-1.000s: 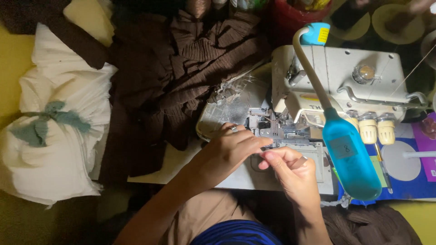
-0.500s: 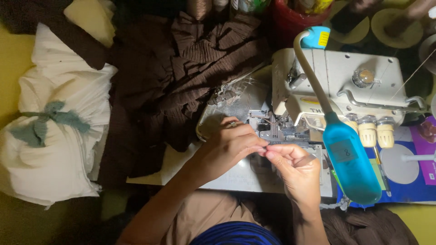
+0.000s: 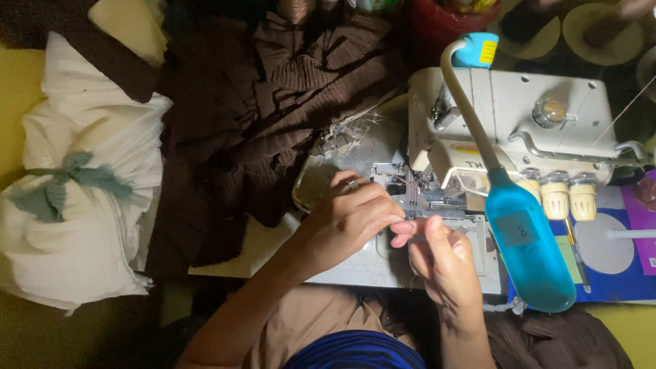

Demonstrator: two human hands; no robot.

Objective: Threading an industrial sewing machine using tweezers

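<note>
Both hands meet at the needle area of the serger [image 3: 506, 130]. The left hand [image 3: 352, 222] rests on the machine bed, fingers together, tips touching the right hand [image 3: 441, 263], whose thumb and forefinger are pinched (on thread, perhaps; too fine to tell). The serger's long axis runs left to right, needles [image 3: 412, 193] just beyond the fingertips.

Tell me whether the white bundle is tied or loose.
Tied: a green strip is knotted around the white bundle, gathering its cloth.
</note>
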